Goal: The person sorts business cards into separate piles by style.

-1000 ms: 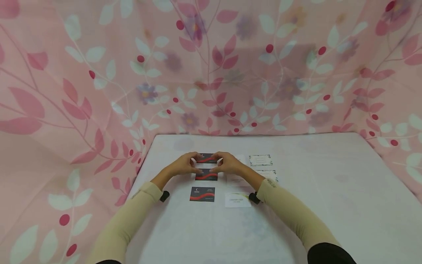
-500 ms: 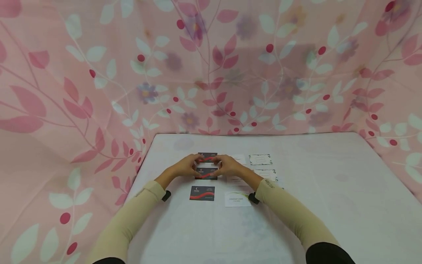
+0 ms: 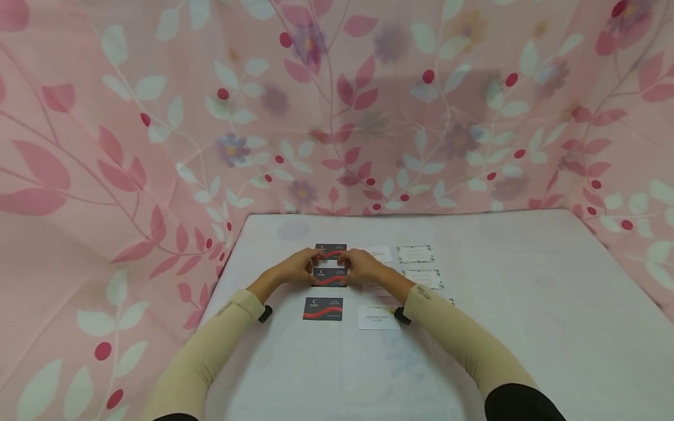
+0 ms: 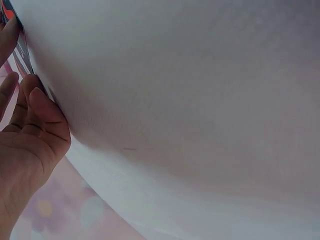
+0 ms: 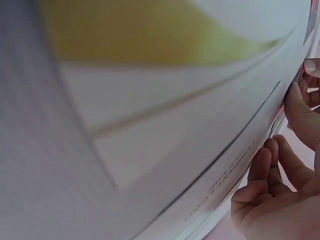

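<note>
Three black business cards with a red wave lie in a column in the head view: a far card [image 3: 330, 250], a middle card [image 3: 330, 277] and a near card [image 3: 323, 309]. My left hand [image 3: 296, 266] holds the middle card at its left edge, thumb at the near corner and curled fingers by the far card. At the right edge, my right hand [image 3: 365, 266] holds the same card in a mirrored way. In the left wrist view, the curled fingers [image 4: 47, 107] meet the card's edge. Fingertip contact is partly hidden.
Right of the black cards lies a white card with a green-yellow curve [image 3: 376, 317]. Farther back are a plain white card [image 3: 380, 253] and leaf-bordered cards [image 3: 415, 254]. My right forearm covers part of them. Pink floral cloth [image 3: 337, 117] hangs behind the white table [image 3: 526, 292].
Both hands have moved slightly nearer, from the far card's sides down to the middle card's sides. The cards look almost unmoved.
</note>
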